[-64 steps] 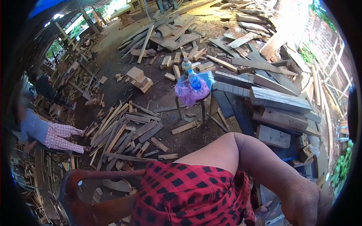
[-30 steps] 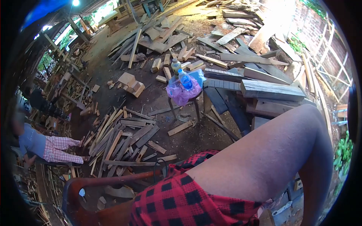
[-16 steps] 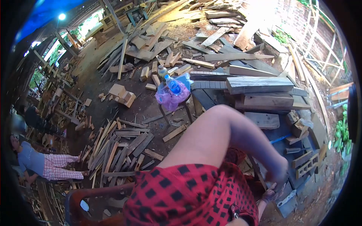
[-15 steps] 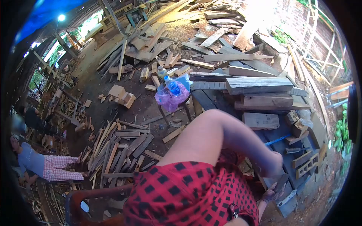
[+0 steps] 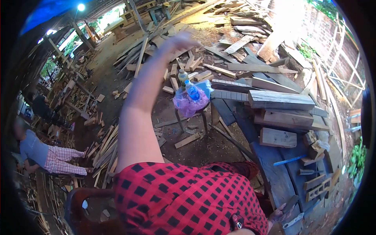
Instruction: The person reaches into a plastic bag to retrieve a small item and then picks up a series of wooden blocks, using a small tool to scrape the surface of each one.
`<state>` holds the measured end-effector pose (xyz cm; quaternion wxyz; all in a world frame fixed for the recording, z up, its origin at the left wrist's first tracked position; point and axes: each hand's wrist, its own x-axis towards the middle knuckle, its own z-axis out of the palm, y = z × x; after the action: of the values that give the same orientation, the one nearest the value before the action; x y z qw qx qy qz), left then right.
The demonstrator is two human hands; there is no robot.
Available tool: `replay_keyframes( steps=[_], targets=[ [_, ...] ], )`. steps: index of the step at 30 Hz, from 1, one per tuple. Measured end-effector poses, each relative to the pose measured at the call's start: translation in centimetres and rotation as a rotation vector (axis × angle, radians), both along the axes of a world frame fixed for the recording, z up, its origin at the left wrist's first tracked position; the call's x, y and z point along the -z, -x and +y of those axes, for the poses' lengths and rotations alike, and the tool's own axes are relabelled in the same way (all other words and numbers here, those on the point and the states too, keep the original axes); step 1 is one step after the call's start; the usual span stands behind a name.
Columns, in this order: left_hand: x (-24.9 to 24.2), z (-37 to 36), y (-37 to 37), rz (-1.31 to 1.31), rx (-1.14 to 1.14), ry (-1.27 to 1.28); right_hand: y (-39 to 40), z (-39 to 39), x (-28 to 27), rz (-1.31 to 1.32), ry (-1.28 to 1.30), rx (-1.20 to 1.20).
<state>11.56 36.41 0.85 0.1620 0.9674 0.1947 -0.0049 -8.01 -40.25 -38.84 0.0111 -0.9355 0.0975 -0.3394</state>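
My left hand (image 5: 182, 42) is raised at the upper middle, over the scrap wood, with the forearm stretched up from the red checked sleeve. Motion smears its fingers, and nothing can be made out in it. Low on the right, my right hand (image 5: 277, 214) is closed round a dark wooden piece (image 5: 290, 203) at the edge of the dark workbench (image 5: 274, 168). Beside that hand lies a pale-edged tool or strip (image 5: 293, 220). A blue bar (image 5: 290, 160) and a slotted wooden block (image 5: 318, 190) are farther up the bench.
Thick wooden blocks (image 5: 280, 99) are stacked on the bench. A stool holds a pink plastic bag (image 5: 190, 106) and a blue-labelled bottle (image 5: 192, 91). Scrap wood (image 5: 105, 147) covers the ground at left, where a person (image 5: 37, 147) stands. A red-brown chair (image 5: 72, 203) is at lower left.
My left hand has swung from the bench at right up to the upper middle. The view has shifted, uncovering more of the bench. My right hand stays low by the dark piece.
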Motion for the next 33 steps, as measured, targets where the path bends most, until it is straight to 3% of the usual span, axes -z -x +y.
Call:
replay_keyframes(
  steps=[1,2,3,5,6,8,10,13,14,15,16,17,18,19,20,21,22,25,26,28,31,33],
  targets=[
    [-2.8,2.4,3.0,-0.176,-0.205,0.180,-0.1,0.2,-0.1,0.020,-0.001,0.033],
    [-4.1,8.2,4.0,-0.300,-0.331,0.134,-0.1,0.2,0.0,0.017,-0.003,0.033],
    [-5.8,14.7,5.6,-0.253,-0.431,0.206,-0.1,0.1,0.1,0.014,-0.004,0.032],
    [-8.4,13.9,10.4,-0.579,-0.870,0.123,-0.1,-0.2,0.5,0.011,0.002,0.029],
    [-8.3,22.3,10.6,-0.576,-0.921,-0.089,-0.1,-0.4,0.7,0.014,0.007,0.025],
    [-7.9,17.0,11.7,-0.558,-0.983,-0.131,-0.1,-0.8,1.1,0.016,0.014,0.012],
    [-4.7,14.8,10.7,-0.841,-0.642,0.143,-0.1,-0.9,1.3,0.013,0.019,0.009],
    [5.6,7.8,8.7,-0.841,-0.273,0.369,-0.2,0.0,0.6,-0.083,0.035,-0.031],
    [13.4,11.9,6.7,-0.631,0.000,0.245,-0.1,-0.2,0.8,-0.082,0.031,-0.020],
    [21.1,10.3,6.1,-0.406,0.110,-0.191,-0.2,-0.6,1.2,-0.093,0.023,-0.031],
    [19.6,-0.8,7.4,0.089,-0.321,-0.138,-0.3,-0.7,1.4,-0.105,0.015,-0.041],
    [26.1,-2.7,8.4,0.244,-0.055,-0.107,-0.2,-0.5,1.6,-0.109,0.010,-0.032],
    [25.1,-9.9,10.3,0.513,0.099,-0.061,-0.1,-0.5,1.5,-0.073,0.009,-0.025],
    [30.1,-12.8,10.5,0.692,0.333,0.123,-0.1,-0.7,1.3,-0.036,0.014,-0.020],
    [33.9,-17.8,12.3,0.622,0.372,0.292,0.0,-1.1,1.4,-0.035,0.021,-0.022],
    [34.5,-22.7,13.6,0.738,0.514,0.458,0.0,-1.2,1.7,-0.047,0.024,-0.022],
    [34.9,-26.2,15.7,0.712,0.651,0.815,-0.2,-1.2,1.9,-0.062,0.023,-0.025],
    [35.9,-27.5,15.6,0.769,0.580,0.789,-0.1,-1.1,1.4,0.037,0.032,-0.003],
    [35.5,-26.5,16.1,0.849,0.461,1.216,-0.1,-1.2,1.3,0.043,0.041,-0.020],
    [39.8,-24.2,14.2,1.016,0.492,0.883,-0.3,-1.1,1.4,0.020,-0.013,-0.009],
    [37.1,-24.1,14.1,1.047,0.539,0.761,-0.2,-0.5,0.2,0.049,0.059,0.000],
    [36.6,-25.2,15.4,0.962,0.505,0.892,-1.5,-0.1,0.6,0.048,0.055,-0.010]
  ],
)
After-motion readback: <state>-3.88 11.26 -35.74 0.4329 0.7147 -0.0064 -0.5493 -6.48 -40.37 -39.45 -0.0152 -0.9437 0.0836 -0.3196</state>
